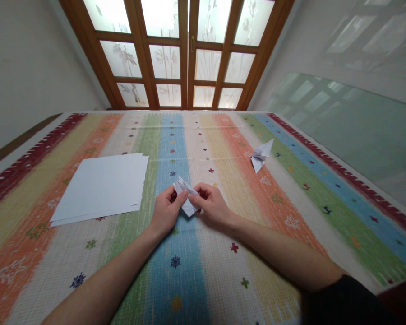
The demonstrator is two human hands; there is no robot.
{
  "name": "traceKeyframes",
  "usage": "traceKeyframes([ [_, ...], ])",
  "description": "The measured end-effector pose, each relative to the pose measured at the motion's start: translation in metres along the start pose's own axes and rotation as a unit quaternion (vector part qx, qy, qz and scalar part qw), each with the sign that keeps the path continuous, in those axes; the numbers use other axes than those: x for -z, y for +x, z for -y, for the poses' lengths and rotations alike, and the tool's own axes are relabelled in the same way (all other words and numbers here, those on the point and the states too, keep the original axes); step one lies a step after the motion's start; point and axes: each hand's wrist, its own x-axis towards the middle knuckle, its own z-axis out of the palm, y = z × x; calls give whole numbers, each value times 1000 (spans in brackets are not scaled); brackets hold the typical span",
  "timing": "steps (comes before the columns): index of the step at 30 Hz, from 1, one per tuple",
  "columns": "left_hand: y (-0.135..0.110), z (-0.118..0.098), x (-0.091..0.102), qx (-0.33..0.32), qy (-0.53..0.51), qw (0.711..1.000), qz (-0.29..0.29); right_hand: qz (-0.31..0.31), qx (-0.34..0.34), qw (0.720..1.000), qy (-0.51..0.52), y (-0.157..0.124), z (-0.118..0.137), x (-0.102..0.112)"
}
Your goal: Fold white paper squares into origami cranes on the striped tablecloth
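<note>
A small folded piece of white paper [186, 195] is held just above the striped tablecloth [203, 253] in the middle of the table. My left hand [165, 211] pinches its left side with thumb and fingers closed. My right hand [212, 205] pinches its right side, fingers curled on the folds. Both forearms rest on the cloth.
A stack of white paper sheets [103, 186] lies to the left of my hands. A finished white paper crane [261, 155] sits further back on the right. Wooden glazed doors [186, 54] stand behind the table; a wall runs along the right.
</note>
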Motion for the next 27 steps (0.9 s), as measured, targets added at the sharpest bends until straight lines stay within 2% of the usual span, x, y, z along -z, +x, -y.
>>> traceKeyframes([
  [4,-2,0,1,9,7,1000,-6,17,18,999,-41,0,4,2],
  [11,0,1,5,30,-15,997,-75,69,-85,993,43,0,5,-2],
  [20,3,10,1,94,-118,984,-91,77,-159,981,76,2,6,2],
  [23,2,10,-2,110,-175,975,-76,90,-160,979,85,2,6,3],
  [27,1,7,-3,110,-192,972,-81,106,-148,978,98,3,4,3],
])
